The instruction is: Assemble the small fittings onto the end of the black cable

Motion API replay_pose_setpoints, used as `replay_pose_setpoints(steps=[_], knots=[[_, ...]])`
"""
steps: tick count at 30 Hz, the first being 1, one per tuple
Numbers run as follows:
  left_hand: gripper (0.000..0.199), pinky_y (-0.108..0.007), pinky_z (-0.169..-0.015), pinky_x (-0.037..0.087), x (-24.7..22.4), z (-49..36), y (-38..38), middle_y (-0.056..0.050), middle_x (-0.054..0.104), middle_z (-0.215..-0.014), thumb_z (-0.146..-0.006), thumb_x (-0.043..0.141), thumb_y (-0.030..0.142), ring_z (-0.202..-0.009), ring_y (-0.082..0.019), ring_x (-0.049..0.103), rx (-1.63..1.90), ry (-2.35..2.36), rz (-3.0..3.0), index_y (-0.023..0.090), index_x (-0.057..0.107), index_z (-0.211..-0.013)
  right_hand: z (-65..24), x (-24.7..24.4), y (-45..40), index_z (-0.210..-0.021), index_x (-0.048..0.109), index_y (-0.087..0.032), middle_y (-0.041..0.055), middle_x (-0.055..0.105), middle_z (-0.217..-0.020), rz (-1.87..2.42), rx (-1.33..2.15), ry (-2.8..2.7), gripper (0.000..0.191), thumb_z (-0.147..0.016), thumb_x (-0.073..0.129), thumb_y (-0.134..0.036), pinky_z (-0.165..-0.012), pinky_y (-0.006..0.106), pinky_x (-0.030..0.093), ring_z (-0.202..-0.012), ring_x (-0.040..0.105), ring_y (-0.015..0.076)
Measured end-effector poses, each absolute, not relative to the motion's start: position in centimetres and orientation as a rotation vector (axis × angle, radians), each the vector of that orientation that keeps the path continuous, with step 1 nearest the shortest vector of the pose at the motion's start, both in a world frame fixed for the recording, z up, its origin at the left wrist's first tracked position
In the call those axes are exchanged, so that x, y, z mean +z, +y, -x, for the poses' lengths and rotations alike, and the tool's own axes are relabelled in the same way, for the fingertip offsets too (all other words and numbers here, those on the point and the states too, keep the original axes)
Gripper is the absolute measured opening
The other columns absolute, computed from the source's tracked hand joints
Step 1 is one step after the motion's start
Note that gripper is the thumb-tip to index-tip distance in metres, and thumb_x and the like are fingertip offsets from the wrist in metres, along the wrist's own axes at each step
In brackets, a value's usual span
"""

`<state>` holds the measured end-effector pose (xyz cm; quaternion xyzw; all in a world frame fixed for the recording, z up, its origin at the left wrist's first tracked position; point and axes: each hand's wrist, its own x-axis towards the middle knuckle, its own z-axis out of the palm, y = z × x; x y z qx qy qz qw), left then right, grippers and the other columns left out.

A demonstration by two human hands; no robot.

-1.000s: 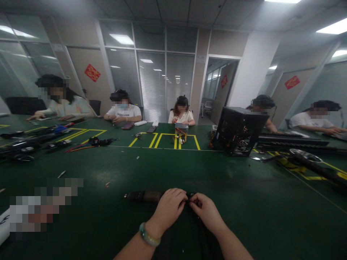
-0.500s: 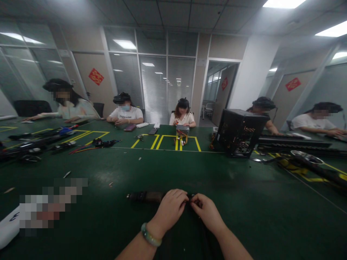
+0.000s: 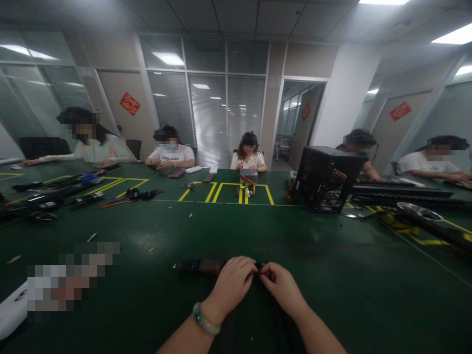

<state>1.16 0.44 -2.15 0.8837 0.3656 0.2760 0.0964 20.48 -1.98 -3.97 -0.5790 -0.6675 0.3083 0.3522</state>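
A dark, rod-like object (image 3: pixel 208 267) with a brownish band and a small shiny left tip lies crosswise before me on the green table (image 3: pixel 165 314). My left hand (image 3: pixel 234 282) rests over its right part, fingers curled and closed on it. Beside it, my right hand (image 3: pixel 282 285) is closed in a pinch at the object's right end, its fingertips almost meeting those of my left hand. What the right fingertips pinch is too small and dark to make out. Below the hands, a dark shape on the tabletop is hard to tell apart.
At the left lies a white object (image 3: pixel 14 307), partly blurred out. Black parts and cables (image 3: pixel 51 196) lie further left. A black computer case (image 3: pixel 326 179) stands at the back right, near a black strip with a ring (image 3: pixel 418 212). Across the table, a person (image 3: pixel 249 160) handles a power supply (image 3: pixel 248 174).
Both my hands stay at the dark rod, with barely any finger movement. The view shifts very slightly. At the far left, a person's outstretched hand has moved a little further left.
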Motion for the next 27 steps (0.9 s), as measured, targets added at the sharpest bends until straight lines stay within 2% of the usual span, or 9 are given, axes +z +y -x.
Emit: replay_pose_setpoints(steps=[11, 19, 27], knots=[[0.011, -0.033, -0.085, 0.041, -2.0, -2.1, 1.5, 0.000, 0.062, -0.096, -0.087, 0.055, 0.015, -0.093, -0.018, 0.056, 0.750, 1.157, -2.664, 0.023, 0.058, -0.095, -20.8, -5.1, -0.1, -0.078, 0.063, -0.021, -0.0025, 0.064, -0.070, 1.551, 0.717, -1.778, 0.004, -0.080, 0.061, -0.024, -0.058, 0.022, 0.038, -0.065, 0.059, 0.0148], [0.007, -0.032, -0.081, 0.041, -2.0, -2.0, 1.7, 0.000, 0.061, -0.094, -0.091, 0.052, 0.020, -0.089, -0.018, 0.057, 0.745, 1.219, -2.649, 0.022, 0.057, -0.096, -21.2, -4.3, -0.2, -0.085, 0.065, -0.020, -0.0008, 0.068, -0.078, 1.499, 0.866, -1.735, 0.013, -0.085, 0.058, -0.031, -0.059, 0.022, 0.040, -0.070, 0.062, 0.0157], [0.008, -0.034, -0.082, 0.042, -1.9, -1.8, 1.8, 0.000, 0.061, -0.094, -0.089, 0.055, 0.020, -0.091, -0.019, 0.057, 0.746, 1.171, -2.653, 0.022, 0.056, -0.096, -21.2, -3.8, -0.3, -0.085, 0.066, -0.019, -0.0002, 0.068, -0.079, 1.488, 0.905, -1.688, 0.014, -0.084, 0.061, -0.032, -0.062, 0.023, 0.042, -0.073, 0.062, 0.0164]])
